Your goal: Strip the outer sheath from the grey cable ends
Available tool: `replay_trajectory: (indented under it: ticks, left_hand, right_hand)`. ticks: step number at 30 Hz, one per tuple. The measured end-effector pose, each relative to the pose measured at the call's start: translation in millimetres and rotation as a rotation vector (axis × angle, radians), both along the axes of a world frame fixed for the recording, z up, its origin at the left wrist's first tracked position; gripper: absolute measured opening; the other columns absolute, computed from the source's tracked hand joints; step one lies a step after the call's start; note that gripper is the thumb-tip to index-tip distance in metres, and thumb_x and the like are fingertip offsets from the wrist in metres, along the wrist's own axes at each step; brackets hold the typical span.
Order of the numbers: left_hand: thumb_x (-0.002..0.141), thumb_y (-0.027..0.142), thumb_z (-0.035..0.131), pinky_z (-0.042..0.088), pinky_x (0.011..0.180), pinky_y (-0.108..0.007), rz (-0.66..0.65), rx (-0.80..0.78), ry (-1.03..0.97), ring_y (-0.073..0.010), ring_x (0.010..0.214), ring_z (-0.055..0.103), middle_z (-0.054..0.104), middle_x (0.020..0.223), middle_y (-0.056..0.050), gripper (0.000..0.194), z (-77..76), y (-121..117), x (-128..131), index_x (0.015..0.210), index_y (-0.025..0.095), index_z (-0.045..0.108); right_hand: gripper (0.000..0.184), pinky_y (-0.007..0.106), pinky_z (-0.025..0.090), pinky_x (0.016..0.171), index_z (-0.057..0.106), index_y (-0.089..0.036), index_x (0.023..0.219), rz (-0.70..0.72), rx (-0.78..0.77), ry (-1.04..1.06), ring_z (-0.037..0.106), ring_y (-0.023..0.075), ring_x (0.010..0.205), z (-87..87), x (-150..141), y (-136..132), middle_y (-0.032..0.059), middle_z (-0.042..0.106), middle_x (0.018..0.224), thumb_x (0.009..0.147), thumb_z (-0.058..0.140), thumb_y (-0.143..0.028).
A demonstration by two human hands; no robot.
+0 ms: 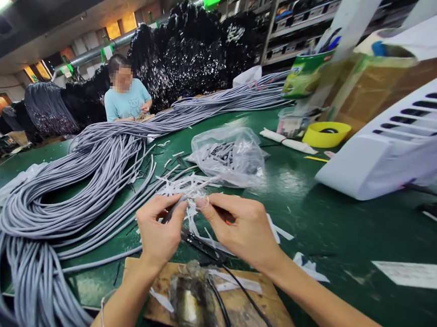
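Note:
My left hand (161, 229) is closed in a pinch round a dark grey cable end (172, 210). A grey cable (101, 261) runs in toward that hand from the left. My right hand (246, 227) is closed as well, with a dark-handled tool (225, 215) showing an orange spot tucked in its fingers. Its thumb and forefinger meet the whitish strands (200, 191) at the cable's end, so the two hands almost touch. Below them lie black-handled scissors (206, 247), partly hidden. White strips (193, 222) are scattered around the hands.
Thick bundles of grey cables (91, 148) cover the table's left and back. A clear bag of small grey parts (228, 157) stands ahead. Nearer is a wooden board (267, 308) with a taped block (192, 302). A white slotted device (386, 146) is right; a person (127, 98) sits opposite.

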State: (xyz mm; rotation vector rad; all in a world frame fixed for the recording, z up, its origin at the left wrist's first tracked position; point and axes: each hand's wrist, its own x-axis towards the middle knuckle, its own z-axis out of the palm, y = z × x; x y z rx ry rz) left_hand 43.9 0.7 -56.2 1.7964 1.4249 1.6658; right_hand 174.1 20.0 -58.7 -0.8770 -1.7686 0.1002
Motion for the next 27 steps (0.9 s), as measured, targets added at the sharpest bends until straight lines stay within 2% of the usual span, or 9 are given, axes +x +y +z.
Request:
replay_trajectory:
  ticks: [5,7,9,11,13,15,17,21,27]
  left_hand:
    - [0.074,0.02,0.06,0.039,0.046,-0.02,0.008,0.076,0.094,-0.0109,0.056,0.054,0.065,0.065,-0.004,0.013,0.1,-2,2,0.078,0.014,0.07]
    - [0.075,0.019,0.059,0.037,0.045,-0.02,0.03,0.096,0.136,-0.0098,0.052,0.051,0.064,0.062,-0.004,0.013,0.8,-2,2,0.078,0.013,0.07]
    - [0.075,0.018,0.058,0.036,0.043,-0.02,0.063,0.092,0.181,-0.0086,0.048,0.048,0.063,0.061,-0.003,0.014,1.4,-1,3,0.08,0.013,0.071]
    - [0.073,0.017,0.058,0.036,0.044,-0.02,0.094,0.046,0.209,-0.0087,0.047,0.048,0.063,0.059,-0.003,0.014,1.3,3,4,0.077,0.013,0.071]
    - [0.072,0.017,0.06,0.041,0.05,-0.021,0.103,-0.024,0.192,-0.0106,0.051,0.053,0.065,0.061,-0.004,0.012,0.5,9,4,0.073,0.013,0.071]
    - [0.072,0.019,0.059,0.044,0.057,-0.023,0.075,-0.082,0.127,-0.0132,0.058,0.058,0.068,0.066,-0.005,0.013,-0.2,13,4,0.072,0.013,0.071]
    - [0.075,0.023,0.056,0.045,0.06,-0.024,0.038,-0.121,0.049,-0.0145,0.062,0.06,0.069,0.07,-0.006,0.018,0.3,13,3,0.074,0.012,0.07]
    - [0.079,0.028,0.05,0.042,0.053,-0.022,0.0,-0.157,-0.007,-0.0126,0.056,0.056,0.067,0.064,-0.004,0.027,3.8,8,2,0.072,0.011,0.069]
    - [0.077,0.03,0.054,0.039,0.047,-0.02,-0.012,-0.122,-0.035,-0.0106,0.051,0.052,0.063,0.059,-0.003,0.025,1.8,5,3,0.073,0.011,0.069]
  right_hand:
    - [0.042,0.019,0.027,0.035,0.052,-0.016,0.049,0.184,-0.184,0.081,0.035,0.0065,0.036,-0.8,2,5,-0.0029,0.045,0.04,0.087,0.041,-0.03]
    - [0.041,0.019,0.028,0.035,0.053,-0.016,0.05,0.176,-0.189,0.084,0.036,0.0068,0.037,-1.5,1,3,-0.0028,0.045,0.04,0.087,0.041,-0.03]
    - [0.039,0.019,0.03,0.038,0.052,-0.015,0.05,0.106,-0.08,0.076,0.038,0.0068,0.038,-2.4,-3,-3,-0.0025,0.046,0.041,0.086,0.042,-0.025]
    - [0.034,0.02,0.032,0.041,0.054,-0.015,0.053,0.09,0.143,0.048,0.04,0.0074,0.039,-3.5,-10,-14,-0.0016,0.048,0.043,0.085,0.043,-0.02]
    - [0.03,0.022,0.035,0.045,0.058,-0.015,0.059,0.17,0.354,-0.015,0.045,0.0091,0.042,-4.4,-16,-25,-0.0003,0.052,0.045,0.085,0.043,-0.018]
    - [0.03,0.022,0.036,0.047,0.059,-0.015,0.062,0.235,0.415,-0.06,0.047,0.0099,0.043,-4.6,-18,-29,0.0,0.054,0.046,0.086,0.041,-0.018]
    - [0.029,0.021,0.036,0.047,0.058,-0.014,0.062,0.167,0.334,-0.017,0.047,0.0088,0.043,-3.6,-14,-25,0.0003,0.055,0.047,0.086,0.042,-0.017]
    - [0.028,0.02,0.033,0.044,0.056,-0.015,0.057,-0.107,0.155,0.035,0.043,0.0073,0.039,-1.5,-1,-7,-0.0013,0.052,0.045,0.084,0.047,-0.017]
    - [0.031,0.021,0.033,0.045,0.059,-0.014,0.059,-0.124,0.108,-0.045,0.046,0.0085,0.04,-4.0,-2,-2,-0.0002,0.056,0.047,0.085,0.044,-0.022]
